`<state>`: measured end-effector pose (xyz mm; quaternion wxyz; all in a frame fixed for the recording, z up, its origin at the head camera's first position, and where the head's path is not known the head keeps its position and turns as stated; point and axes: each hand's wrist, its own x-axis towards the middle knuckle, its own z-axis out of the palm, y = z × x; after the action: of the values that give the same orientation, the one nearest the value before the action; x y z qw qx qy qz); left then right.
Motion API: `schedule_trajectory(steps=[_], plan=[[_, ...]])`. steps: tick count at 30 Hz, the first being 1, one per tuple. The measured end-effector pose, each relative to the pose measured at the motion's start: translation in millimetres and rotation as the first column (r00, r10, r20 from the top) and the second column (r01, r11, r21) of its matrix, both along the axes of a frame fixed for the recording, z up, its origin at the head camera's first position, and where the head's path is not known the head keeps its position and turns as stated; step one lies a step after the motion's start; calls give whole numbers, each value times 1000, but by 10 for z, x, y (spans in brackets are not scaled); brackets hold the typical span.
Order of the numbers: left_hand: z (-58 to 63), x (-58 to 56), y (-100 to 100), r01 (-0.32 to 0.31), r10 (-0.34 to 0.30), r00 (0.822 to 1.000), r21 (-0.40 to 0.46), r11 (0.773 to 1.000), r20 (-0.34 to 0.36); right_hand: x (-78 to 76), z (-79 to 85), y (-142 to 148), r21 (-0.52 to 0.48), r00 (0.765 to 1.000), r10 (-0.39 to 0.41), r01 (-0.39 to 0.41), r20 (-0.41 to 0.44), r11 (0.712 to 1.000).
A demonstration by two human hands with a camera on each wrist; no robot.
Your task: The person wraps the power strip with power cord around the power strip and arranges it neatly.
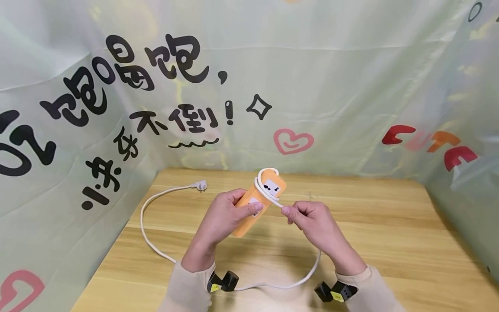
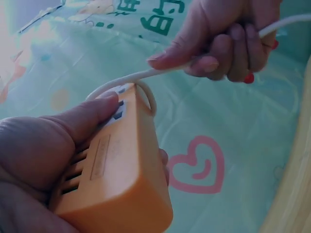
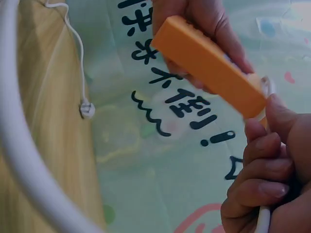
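An orange power strip is held up over the table, tilted, in my left hand. The thumb lies across its socket face and the fingers wrap behind, as the left wrist view shows of the strip. White cord loops round the strip's upper end, beside a socket panel. My right hand pinches this cord between thumb and forefinger just right of the strip. In the right wrist view the other fingers of the right hand curl round the cord, which runs out below them.
The cord's free length hangs in a wide curve, passes by the left wrist and ends in a white plug on the wooden table, back left. Printed fabric walls off the table's back and sides. Each wrist wears a small black camera.
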<state>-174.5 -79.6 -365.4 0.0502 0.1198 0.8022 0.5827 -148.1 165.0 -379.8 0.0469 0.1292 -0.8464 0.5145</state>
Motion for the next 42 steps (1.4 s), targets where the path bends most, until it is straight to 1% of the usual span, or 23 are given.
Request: schedule_trajectory(steps=[1, 3, 5, 6, 7, 8, 10, 13, 16, 18, 20, 22, 24, 26, 28, 30, 32, 34, 36, 39, 42], plan=[[-1, -5, -8, 8, -8, 1000, 16, 1000, 11, -10, -1, 14, -4, 1000, 17, -17, 19, 1000], [-4, -22, -27, 24, -25, 999, 43, 999, 30, -33, -10, 48, -24, 995, 84, -82, 51, 996], [-3, -40, -53, 39, -42, 998, 70, 997, 52, -48, -14, 86, -66, 984, 161, -156, 78, 986], [-2, -50, -69, 49, -54, 997, 84, 995, 61, -52, -14, 103, -89, 978, 187, -179, 91, 980], [0, -59, -87, 59, -67, 995, 99, 993, 72, -54, -12, 119, -111, 974, 202, -190, 103, 975], [5, -68, -106, 76, -85, 993, 112, 991, 79, -59, -14, 130, -118, 973, 200, -187, 114, 975], [12, -82, -144, 117, -130, 986, 123, 985, 103, -67, -20, 143, -102, 980, 154, -142, 122, 985], [18, -92, -187, 213, -234, 962, 146, 966, 142, -87, -48, 145, -14, 994, 13, -11, 106, 1000], [18, -95, -209, 297, -322, 934, 165, 940, 154, -123, -101, 141, 91, 992, -110, 103, 69, 990], [20, -94, -213, 332, -358, 923, 179, 926, 140, -150, -140, 137, 133, 986, -154, 146, 56, 980], [16, -94, -218, 350, -374, 920, 183, 919, 118, -175, -177, 137, 153, 986, -163, 154, 47, 976], [8, -96, -224, 353, -382, 917, 209, 912, 118, -192, -200, 150, 135, 989, -142, 134, 50, 982], [-3, -103, -228, 339, -378, 918, 255, 905, 122, -206, -209, 180, 81, 995, -82, 78, 52, 994], [-14, -113, -235, 304, -361, 922, 312, 900, 141, -217, -208, 221, 9, 999, -5, 4, 54, 1000], [-29, -123, -250, 272, -344, 927, 358, 893, 152, -229, -202, 258, -71, 996, 66, -62, 63, 996], [-38, -129, -265, 254, -332, 930, 383, 888, 155, -243, -198, 280, -99, 992, 90, -82, 83, 992], [-43, -126, -281, 255, -335, 930, 389, 885, 153, -260, -204, 279, -82, 993, 68, -61, 97, 995], [-42, -120, -294, 270, -350, 924, 386, 882, 153, -278, -218, 268, -26, 995, 15, -13, 100, 1000], [-38, -112, -307, 292, -365, 919, 367, 883, 148, -295, -238, 255, 44, 996, -36, 33, 81, 999], [-37, -101, -323, 341, -393, 911, 305, 889, 128, -313, -272, 241, 130, 995, -91, 85, 41, 988], [-38, -90, -332, 403, -429, 899, 209, 891, 94, -329, -297, 234, 190, 993, -117, 112, 15, 975]])
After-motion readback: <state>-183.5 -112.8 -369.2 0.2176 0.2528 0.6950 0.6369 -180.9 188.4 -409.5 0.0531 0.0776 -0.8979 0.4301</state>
